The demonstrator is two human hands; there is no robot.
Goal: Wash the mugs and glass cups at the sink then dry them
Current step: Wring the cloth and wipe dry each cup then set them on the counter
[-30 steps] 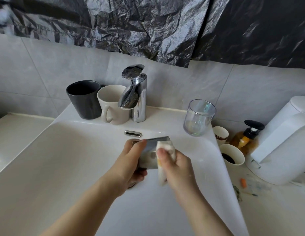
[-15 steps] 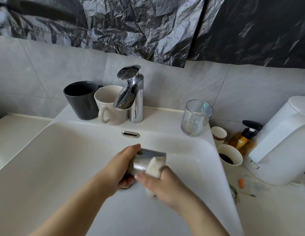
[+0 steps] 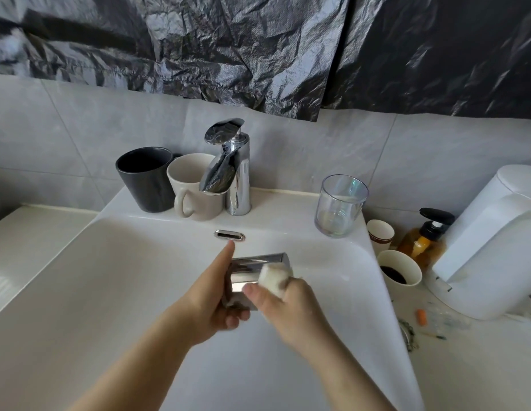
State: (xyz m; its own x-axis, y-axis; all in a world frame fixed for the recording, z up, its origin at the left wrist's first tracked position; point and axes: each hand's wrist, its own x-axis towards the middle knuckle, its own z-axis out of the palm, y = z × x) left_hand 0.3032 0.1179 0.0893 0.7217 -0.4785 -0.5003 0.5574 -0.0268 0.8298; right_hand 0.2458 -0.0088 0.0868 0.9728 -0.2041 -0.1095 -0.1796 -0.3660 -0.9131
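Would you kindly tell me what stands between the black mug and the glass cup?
In the head view, a cream mug and the tap stand between them.

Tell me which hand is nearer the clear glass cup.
Right. The right hand, gripping a sponge, sits below and slightly left of the glass cup; the left hand, holding the metal cup, is farther left.

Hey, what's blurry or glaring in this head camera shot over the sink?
Head view: the right hand and the sponge it grips are softened by motion blur; head view again, the metal cup in the left hand and the faucet carry bright glare streaks; the sink rim bows from the wide lens; the black mug, cream mug and glass cup behind look sharp.
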